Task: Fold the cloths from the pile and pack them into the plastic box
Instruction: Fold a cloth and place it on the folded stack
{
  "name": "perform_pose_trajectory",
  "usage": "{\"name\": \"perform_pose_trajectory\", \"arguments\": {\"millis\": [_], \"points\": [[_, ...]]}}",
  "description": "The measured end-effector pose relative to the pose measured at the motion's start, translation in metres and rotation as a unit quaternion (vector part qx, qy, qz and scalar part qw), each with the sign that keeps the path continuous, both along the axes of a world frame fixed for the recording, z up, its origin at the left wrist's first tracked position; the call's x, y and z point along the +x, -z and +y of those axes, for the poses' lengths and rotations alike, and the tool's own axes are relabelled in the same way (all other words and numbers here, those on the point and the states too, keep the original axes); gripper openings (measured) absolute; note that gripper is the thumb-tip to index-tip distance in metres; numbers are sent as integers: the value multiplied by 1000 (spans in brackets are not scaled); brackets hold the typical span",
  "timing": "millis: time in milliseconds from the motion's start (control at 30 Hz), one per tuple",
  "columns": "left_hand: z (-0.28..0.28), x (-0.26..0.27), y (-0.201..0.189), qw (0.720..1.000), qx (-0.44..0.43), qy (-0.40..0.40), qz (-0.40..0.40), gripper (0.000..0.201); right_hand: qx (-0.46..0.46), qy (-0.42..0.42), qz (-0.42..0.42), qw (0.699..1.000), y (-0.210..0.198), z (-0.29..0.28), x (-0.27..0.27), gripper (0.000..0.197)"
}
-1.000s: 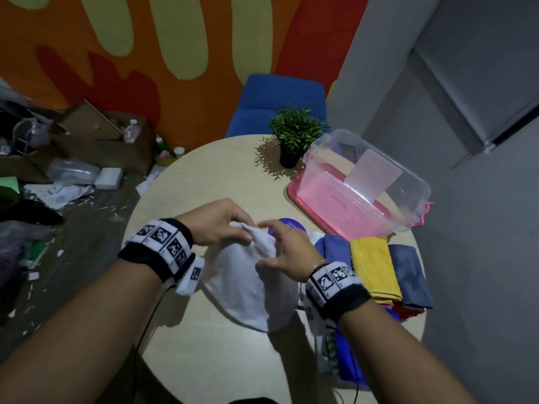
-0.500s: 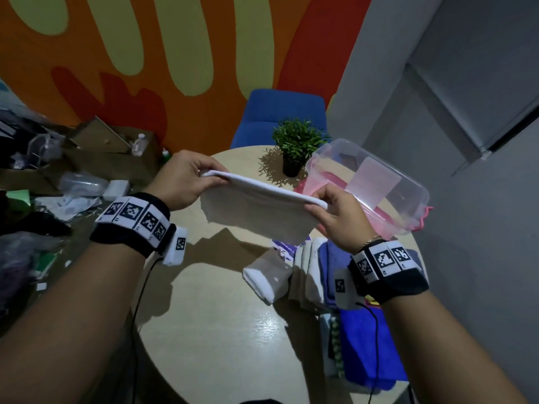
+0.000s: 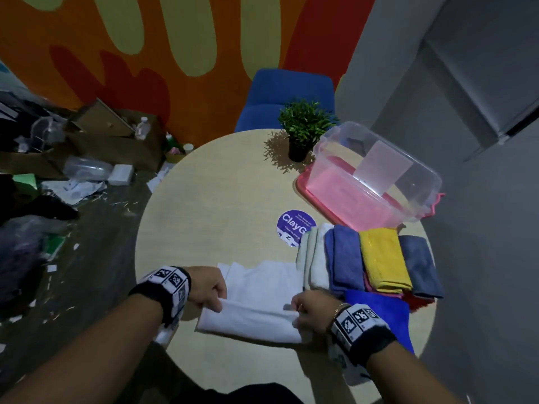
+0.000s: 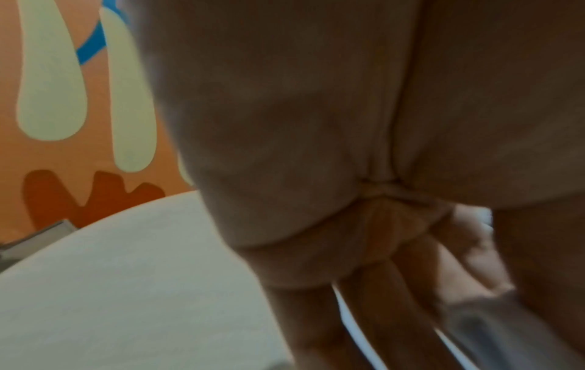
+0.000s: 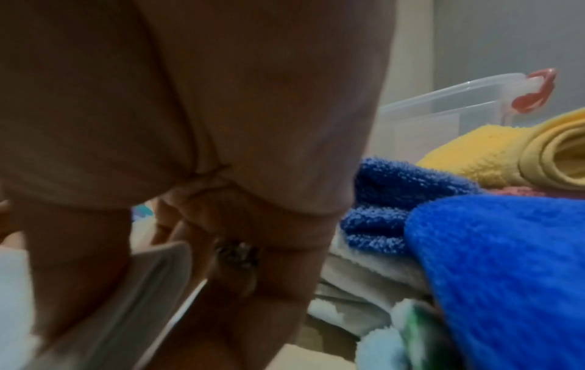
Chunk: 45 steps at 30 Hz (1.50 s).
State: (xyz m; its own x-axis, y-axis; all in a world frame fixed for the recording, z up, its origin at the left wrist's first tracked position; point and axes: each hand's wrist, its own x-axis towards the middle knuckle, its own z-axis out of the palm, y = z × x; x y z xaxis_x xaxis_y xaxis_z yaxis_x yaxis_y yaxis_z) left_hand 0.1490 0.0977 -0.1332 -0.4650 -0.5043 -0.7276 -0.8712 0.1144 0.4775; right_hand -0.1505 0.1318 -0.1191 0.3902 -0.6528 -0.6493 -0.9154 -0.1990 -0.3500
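We are mid-fold on the white cloth [image 3: 256,301], which lies on the round surface [image 3: 204,199] nearest us. Our left hand [image 3: 208,290] and right hand [image 3: 309,312] each pinch an end of its near fold. Next, we judge, that doubled edge must be laid flat and pressed. Just right of the cloth sits the pile [image 3: 376,260]; beyond the pile stands the plastic box [image 3: 420,182], open, no cloths inside.

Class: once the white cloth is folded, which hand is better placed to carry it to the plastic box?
Probably the right hand: the plastic box stands on its side, beyond the folded cloths. Both grip the white cloth.
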Motion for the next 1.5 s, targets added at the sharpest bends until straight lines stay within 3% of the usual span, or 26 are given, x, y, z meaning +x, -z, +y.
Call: {"name": "perform_pose_trajectory", "arguments": {"millis": [33, 200, 300, 500, 567, 667, 733, 833, 967, 1067, 1167, 1233, 1333, 1400, 1500], "points": [[-1, 2, 4, 1000, -5, -21, 11, 6, -10, 23, 1, 1000, 1, -2, -1, 15], [-18, 10, 9, 986, -29, -147, 75, 14, -86, 121, -29, 988, 5, -30, -4, 17], [-28, 11, 16, 970, -74, -221, 74, 16, -122, 154, -29, 980, 6, -49, -1, 26], [-36, 1, 36, 945, -117, -302, 36, 18, -172, 208, -33, 962, 8, -82, 13, 24], [-36, -4, 47, 948, -137, -287, 1, 29, -197, 211, -37, 957, 10, -85, 16, 29], [-36, -23, 51, 947, -210, -242, -21, 49, -196, 161, -56, 966, 15, -71, 21, 17], [-38, -39, 51, 965, -178, -190, 6, 58, -128, 105, -58, 985, 19, -51, 25, 11], [-38, -56, 56, 990, -110, -86, -30, 70, -39, 33, -10, 999, 30, -22, 26, 24], [-40, -66, 55, 994, -91, -41, -51, 67, -54, 64, -11, 996, 41, -4, 21, 43], [-40, -64, 48, 994, -82, -20, -67, 54, -63, 61, -19, 996, 42, 0, 17, 46], [-39, -59, 39, 995, -67, -2, -71, 54, -61, 70, -26, 995, 42, 3, 15, 46], [-35, -55, 28, 997, -64, -3, -38, 47, -63, 84, -28, 994, 40, 4, 16, 43], [-34, -41, 22, 995, -28, -41, 87, 35, -68, 99, -45, 992, 32, 3, 16, 37], [-32, -34, 18, 985, -11, -73, 157, 40, -85, 99, -56, 990, 22, 1, 17, 33], [-31, -31, 2, 967, 3, -111, 229, 43, -114, 180, -133, 968, 2, -4, 19, 40]]}}
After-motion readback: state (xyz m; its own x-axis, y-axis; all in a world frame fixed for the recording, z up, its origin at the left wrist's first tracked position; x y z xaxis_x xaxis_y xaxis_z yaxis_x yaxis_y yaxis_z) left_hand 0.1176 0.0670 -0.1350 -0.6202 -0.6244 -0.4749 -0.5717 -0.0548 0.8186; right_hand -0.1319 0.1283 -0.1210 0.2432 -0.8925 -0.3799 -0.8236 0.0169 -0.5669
